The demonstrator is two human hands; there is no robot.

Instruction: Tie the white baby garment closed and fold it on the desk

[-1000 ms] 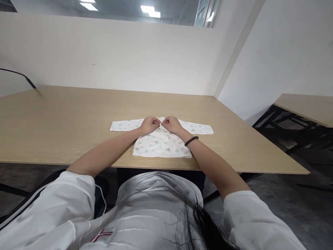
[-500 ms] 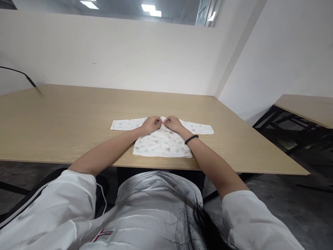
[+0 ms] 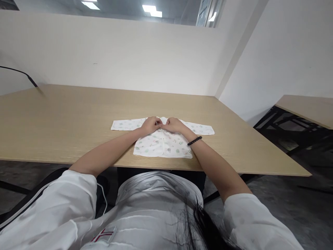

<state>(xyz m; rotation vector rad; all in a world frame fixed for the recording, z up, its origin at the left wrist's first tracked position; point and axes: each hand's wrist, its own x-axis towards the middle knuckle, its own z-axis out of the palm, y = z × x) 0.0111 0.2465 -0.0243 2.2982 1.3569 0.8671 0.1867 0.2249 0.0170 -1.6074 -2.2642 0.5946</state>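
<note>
A small white baby shirt (image 3: 163, 145) with a scattered green and pink print lies spread flat, its sleeves stretched out to both sides and its hem towards me. My left hand (image 3: 151, 125) rests on the upper front near the collar, thumb and fingers pinched on the cloth at the middle line. From the other side my right hand (image 3: 173, 125) meets it, fingers closed on the same part of the front opening. The fingertips nearly touch, and the exact bit of cloth or fastener between them is hidden.
The shirt is on a wide wooden table (image 3: 78, 111), close to its front edge. A white wall (image 3: 117, 55) stands behind it. At the back left a thin black cable or stand (image 3: 31, 81) reaches the tabletop. Another table (image 3: 309, 107) is off to the right.
My right hand has turned slightly, its thumb now reaching further left across the shirt's middle. The left hand and the shirt have stayed almost in place.
</note>
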